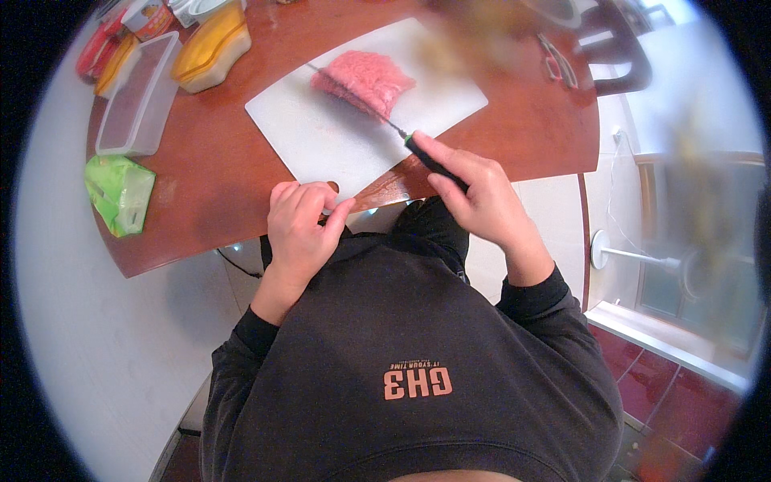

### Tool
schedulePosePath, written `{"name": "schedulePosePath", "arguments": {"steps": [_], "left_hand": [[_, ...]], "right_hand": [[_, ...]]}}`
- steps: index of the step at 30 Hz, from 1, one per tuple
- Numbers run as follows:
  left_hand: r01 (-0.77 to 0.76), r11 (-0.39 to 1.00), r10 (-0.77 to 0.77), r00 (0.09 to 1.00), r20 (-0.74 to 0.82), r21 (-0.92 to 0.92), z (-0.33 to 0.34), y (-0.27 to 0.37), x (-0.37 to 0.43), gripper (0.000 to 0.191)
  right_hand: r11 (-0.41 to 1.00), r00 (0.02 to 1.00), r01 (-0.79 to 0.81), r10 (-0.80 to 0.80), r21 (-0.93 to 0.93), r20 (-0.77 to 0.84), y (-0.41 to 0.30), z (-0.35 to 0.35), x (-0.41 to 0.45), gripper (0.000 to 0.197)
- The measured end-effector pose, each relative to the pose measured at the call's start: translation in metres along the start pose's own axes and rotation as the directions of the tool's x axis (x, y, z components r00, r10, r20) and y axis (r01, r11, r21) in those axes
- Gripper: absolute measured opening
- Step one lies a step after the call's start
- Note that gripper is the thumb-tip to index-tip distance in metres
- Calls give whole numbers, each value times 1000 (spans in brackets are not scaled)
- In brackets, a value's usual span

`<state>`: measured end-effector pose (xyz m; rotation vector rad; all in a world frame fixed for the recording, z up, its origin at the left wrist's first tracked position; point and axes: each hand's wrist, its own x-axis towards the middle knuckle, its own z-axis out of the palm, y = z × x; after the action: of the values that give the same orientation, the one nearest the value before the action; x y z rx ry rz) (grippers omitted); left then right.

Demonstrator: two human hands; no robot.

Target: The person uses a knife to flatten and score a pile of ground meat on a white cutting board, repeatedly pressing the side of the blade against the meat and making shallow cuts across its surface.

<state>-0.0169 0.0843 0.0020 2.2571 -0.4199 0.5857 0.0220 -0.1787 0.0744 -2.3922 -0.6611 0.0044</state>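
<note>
A flattened mound of pink minced meat [376, 75] lies on a white cutting board [307, 144]. My right hand [479, 187] grips the dark handle of a knife [429, 158]. The blade runs up and left from the handle, along the near side of the meat; whether it touches the meat or hovers just above it I cannot tell. At the board's near corner, beside its hanging hole, my left hand [307, 220] holds the edge, with the thumb apart from the curled fingers.
On the left of the brown wooden table [205, 199] stand a clear plastic container [140, 99], a yellow-topped container [214, 45] and a green packet [119, 194]. Scissors [557, 63] lie at the far right. A dark chair [626, 66] stands beyond. Blurred patches cover parts of the right side.
</note>
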Motion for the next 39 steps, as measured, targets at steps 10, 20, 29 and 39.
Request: {"name": "schedulePosePath", "arguments": {"steps": [10,20,29,39], "left_hand": [[-9,1000,9,1000,-17,0,2,0,0,27],[-19,1000,19,1000,5,13,-1,-2,-1,29],[-20,1000,20,999,-32,5,3,-1,1,25],[-40,999,40,999,-13,12,4,-5,1,27]], "right_hand": [[320,880,-462,281,827,383,43,-17,13,55],[296,916,-398,177,869,359,29,-33,17,56],[231,876,-475,214,849,432,42,-15,39,56],[377,878,-439,372,815,301,27,-33,16,53]]}}
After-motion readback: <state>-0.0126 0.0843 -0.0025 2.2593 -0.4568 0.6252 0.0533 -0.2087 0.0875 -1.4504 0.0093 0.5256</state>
